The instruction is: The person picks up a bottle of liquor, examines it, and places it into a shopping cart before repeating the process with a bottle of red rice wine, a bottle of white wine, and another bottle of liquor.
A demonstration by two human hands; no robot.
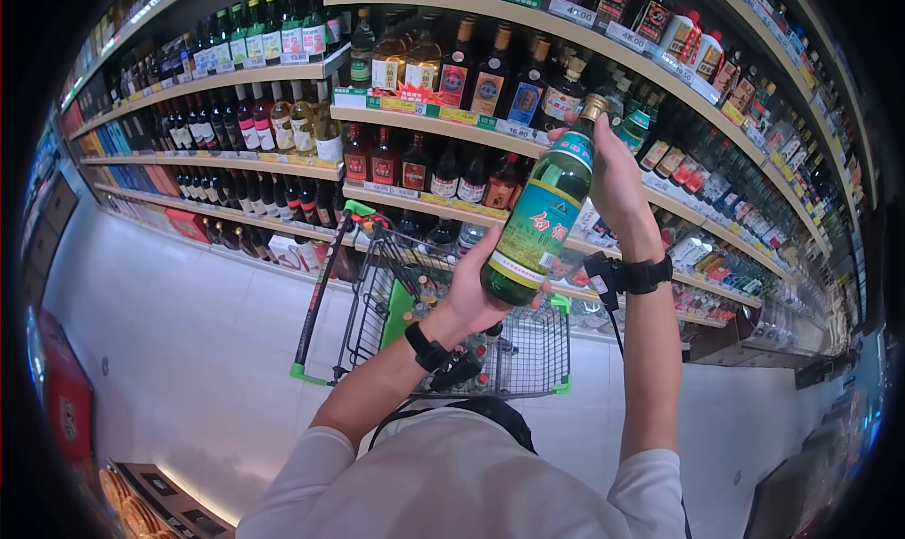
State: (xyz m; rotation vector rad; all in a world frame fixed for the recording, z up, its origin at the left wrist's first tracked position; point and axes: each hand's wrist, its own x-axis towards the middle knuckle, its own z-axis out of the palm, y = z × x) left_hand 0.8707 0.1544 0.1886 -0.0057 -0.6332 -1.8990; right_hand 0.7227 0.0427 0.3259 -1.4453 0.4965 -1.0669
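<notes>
I hold a green glass bottle (539, 214) with a gold cap and a green, red and yellow label up in front of the shelves. My left hand (479, 289) cups its base from below. My right hand (608, 176) grips its neck and shoulder near the top. The bottle tilts, with its cap toward the upper right. Both wrists wear black bands.
A wire shopping cart (443, 322) with green corners stands right below the bottle, with a few items inside. Long shelves (424, 124) packed with bottles and price tags run across the back and right. A pale tiled floor (179, 331) spreads to the left.
</notes>
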